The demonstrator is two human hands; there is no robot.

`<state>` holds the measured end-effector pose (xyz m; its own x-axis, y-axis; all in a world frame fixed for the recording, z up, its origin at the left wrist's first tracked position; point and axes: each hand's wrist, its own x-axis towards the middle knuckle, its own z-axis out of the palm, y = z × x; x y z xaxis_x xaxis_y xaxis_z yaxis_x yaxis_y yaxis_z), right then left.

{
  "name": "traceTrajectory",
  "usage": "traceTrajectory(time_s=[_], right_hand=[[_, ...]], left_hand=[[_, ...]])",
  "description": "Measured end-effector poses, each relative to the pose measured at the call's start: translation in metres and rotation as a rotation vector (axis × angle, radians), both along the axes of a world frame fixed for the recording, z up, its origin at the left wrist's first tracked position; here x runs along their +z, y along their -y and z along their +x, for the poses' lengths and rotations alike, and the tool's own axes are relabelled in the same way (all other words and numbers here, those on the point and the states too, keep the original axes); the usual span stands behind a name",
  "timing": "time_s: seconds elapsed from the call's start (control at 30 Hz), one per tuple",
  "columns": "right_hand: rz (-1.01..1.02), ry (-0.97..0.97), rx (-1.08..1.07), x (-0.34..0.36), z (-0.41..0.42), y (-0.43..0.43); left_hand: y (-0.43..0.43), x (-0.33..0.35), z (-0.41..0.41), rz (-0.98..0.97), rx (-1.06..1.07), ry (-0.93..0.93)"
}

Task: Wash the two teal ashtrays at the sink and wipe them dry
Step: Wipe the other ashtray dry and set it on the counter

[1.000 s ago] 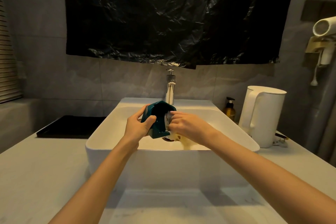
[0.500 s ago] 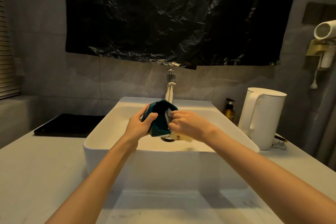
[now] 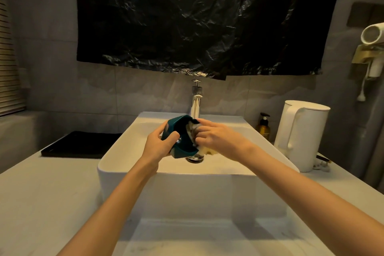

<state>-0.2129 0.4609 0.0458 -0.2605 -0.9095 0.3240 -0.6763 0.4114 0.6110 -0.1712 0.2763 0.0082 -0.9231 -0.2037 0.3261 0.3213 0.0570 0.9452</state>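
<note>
My left hand grips a teal ashtray over the white sink basin, tilted on edge with its hollow facing right. My right hand pinches a grey-and-yellow scrubbing sponge and presses it into the ashtray's hollow. The chrome faucet stands just behind them. Below the ashtray sits the drain. Only one ashtray is in view.
A black tray lies on the counter left of the sink. To the right stand a brown pump bottle and a white kettle. A hair dryer hangs on the right wall. Black plastic sheeting covers the wall above.
My right hand has worked the sponge higher inside the ashtray, and my left hand has turned the ashtray slightly. Both stay over the basin.
</note>
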Motion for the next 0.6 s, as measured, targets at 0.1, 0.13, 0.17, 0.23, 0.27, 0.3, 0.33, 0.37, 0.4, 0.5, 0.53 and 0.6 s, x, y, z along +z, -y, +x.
traceTrajectory(time_s=[0.1, 0.13, 0.17, 0.23, 0.27, 0.3, 0.33, 0.37, 0.4, 0.5, 0.53, 0.6], right_hand=[[-0.16, 0.282, -0.026, -0.008, 0.008, 0.001], [-0.264, 0.407, -0.032, -0.009, 0.011, -0.002], [-0.384, 0.534, -0.029, -0.008, 0.014, -0.005], [-0.658, 0.757, 0.016, -0.005, 0.02, -0.013], [-0.814, 0.811, 0.056, -0.002, 0.022, -0.016], [-0.979, 0.816, 0.083, -0.001, 0.022, -0.018], [-1.141, 0.795, 0.084, 0.001, 0.021, -0.02], [-1.292, 0.77, 0.068, 0.001, 0.019, -0.02], [-1.416, 0.757, 0.047, 0.002, 0.018, -0.019], [-1.553, 0.761, 0.021, -0.002, 0.016, -0.009], [-1.518, 0.774, 0.025, -0.004, 0.017, -0.004], [-1.368, 0.829, 0.056, -0.01, 0.02, 0.008]], left_hand=[[0.0, 0.0, 0.002, -0.007, 0.035, -0.034], [0.001, 0.0, 0.003, -0.006, 0.038, -0.042], [0.002, 0.0, 0.004, 0.001, 0.039, -0.049], [0.003, 0.001, 0.007, 0.019, 0.044, -0.078], [0.003, 0.001, 0.008, 0.018, 0.049, -0.096], [0.003, 0.001, 0.009, 0.004, 0.055, -0.113], [0.002, 0.001, 0.01, -0.022, 0.062, -0.13], [0.002, 0.001, 0.01, -0.055, 0.067, -0.144], [0.001, 0.001, 0.011, -0.087, 0.067, -0.155], [-0.001, 0.0, 0.012, -0.145, 0.035, -0.182], [-0.002, 0.0, 0.013, -0.157, 0.018, -0.197], [-0.004, 0.001, 0.016, -0.171, -0.017, -0.225]])
